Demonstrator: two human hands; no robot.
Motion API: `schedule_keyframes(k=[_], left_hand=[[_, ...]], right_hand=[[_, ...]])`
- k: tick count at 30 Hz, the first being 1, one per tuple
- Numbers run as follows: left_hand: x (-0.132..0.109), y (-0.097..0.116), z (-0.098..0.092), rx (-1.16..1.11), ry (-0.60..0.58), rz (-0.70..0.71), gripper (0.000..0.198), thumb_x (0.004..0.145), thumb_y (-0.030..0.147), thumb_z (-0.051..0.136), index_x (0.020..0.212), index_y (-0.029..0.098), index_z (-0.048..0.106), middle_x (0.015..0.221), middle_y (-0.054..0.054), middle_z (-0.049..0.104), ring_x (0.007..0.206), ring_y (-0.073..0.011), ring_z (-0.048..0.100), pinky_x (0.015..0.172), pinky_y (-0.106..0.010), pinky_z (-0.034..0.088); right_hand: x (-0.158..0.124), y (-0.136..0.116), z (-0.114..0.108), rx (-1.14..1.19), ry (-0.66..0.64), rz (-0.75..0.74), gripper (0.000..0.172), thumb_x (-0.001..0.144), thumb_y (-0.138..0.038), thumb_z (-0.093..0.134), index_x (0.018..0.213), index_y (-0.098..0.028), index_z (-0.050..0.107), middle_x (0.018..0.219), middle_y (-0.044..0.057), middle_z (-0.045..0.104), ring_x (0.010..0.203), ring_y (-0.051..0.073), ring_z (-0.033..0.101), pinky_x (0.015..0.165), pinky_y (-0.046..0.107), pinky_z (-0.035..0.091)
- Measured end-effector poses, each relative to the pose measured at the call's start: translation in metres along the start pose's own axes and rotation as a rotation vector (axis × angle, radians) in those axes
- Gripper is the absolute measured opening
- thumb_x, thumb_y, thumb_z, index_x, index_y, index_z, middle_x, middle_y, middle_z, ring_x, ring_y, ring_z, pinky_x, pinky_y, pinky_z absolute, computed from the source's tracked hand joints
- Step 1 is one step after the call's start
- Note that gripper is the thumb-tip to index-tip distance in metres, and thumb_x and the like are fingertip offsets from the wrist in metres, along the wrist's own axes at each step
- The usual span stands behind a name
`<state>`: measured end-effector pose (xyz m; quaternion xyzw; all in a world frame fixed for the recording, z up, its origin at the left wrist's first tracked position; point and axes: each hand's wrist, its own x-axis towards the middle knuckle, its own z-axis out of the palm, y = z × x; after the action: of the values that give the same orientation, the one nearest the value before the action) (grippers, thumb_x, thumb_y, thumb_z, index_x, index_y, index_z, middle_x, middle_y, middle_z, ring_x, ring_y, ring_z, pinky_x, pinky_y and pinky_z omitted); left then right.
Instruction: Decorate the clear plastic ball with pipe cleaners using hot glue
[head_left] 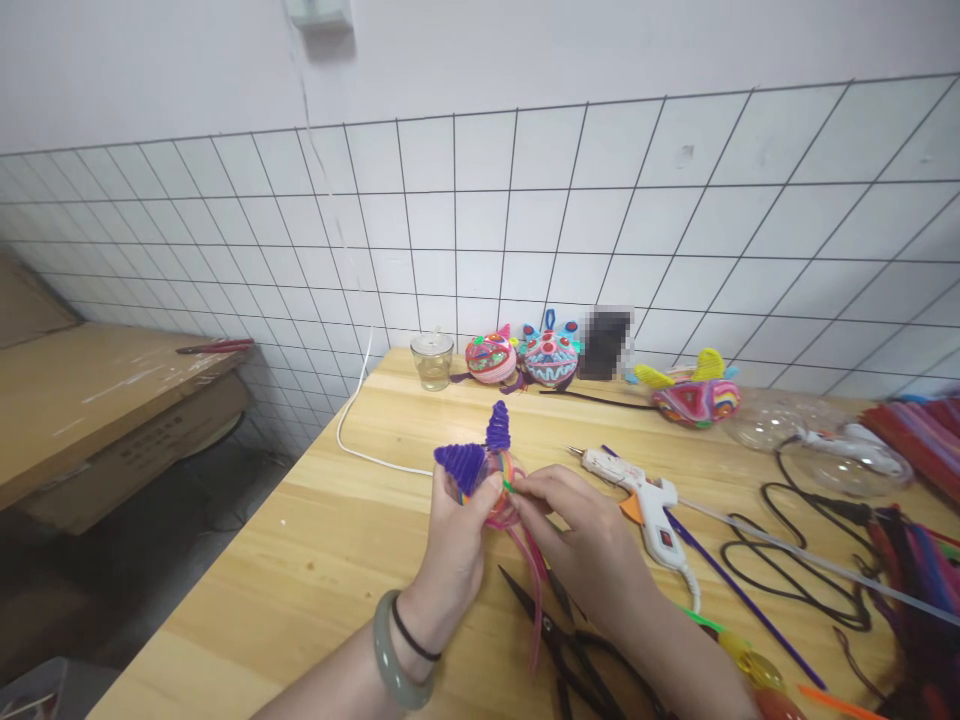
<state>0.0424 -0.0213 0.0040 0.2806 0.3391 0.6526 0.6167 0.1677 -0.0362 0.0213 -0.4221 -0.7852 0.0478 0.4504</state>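
Observation:
My left hand [459, 525] is closed around a small round craft ornament [504, 510], wound in pink and orange pipe cleaner with two purple ear-like pieces [459, 464] on top. Against its front, my right hand [577, 525] pinches a short bit of green pipe cleaner [508, 487]. Pink strands [538, 600] hang from the ornament toward the table. Beneath my hands lie black-handled scissors [559, 640] with the blades apart, partly covered by my right forearm. Right of my hands rests a white glue gun [637, 505], its nozzle toward the back.
Two finished round ornaments [491, 357] and a glass jar [433, 362] stand along the tiled wall. A fish-shaped ornament [694, 398], clear plastic shells [780, 418], black cable [795, 580] and bundles of pipe cleaners [919, 440] occupy the right side. A white cord [349, 445] crosses the table's left edge.

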Motion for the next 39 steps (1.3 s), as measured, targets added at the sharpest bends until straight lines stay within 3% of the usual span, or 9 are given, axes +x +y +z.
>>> schedule_keyframes(k=[13, 39], left_hand=[[-0.0017, -0.0008, 0.0006, 0.001, -0.006, 0.009, 0.039, 0.066, 0.021, 0.078, 0.098, 0.022, 0.057, 0.095, -0.002, 0.066, 0.087, -0.0161, 0.062, 0.085, -0.033, 0.045], [-0.0017, -0.0017, -0.0005, 0.012, -0.036, 0.01, 0.035, 0.068, 0.021, 0.077, 0.096, 0.021, 0.056, 0.091, -0.001, 0.066, 0.084, -0.0155, 0.06, 0.08, -0.031, 0.046]], right_hand=[[0.0017, -0.0044, -0.0012, -0.027, -0.025, 0.011, 0.014, 0.089, -0.012, 0.052, 0.088, -0.017, 0.064, 0.079, 0.007, 0.067, 0.07, 0.018, 0.065, 0.063, 0.029, 0.053], [0.0016, -0.0052, -0.0029, 0.023, -0.046, 0.053, 0.015, 0.086, -0.008, 0.053, 0.084, -0.012, 0.067, 0.073, 0.007, 0.063, 0.065, 0.018, 0.061, 0.059, 0.028, 0.049]])
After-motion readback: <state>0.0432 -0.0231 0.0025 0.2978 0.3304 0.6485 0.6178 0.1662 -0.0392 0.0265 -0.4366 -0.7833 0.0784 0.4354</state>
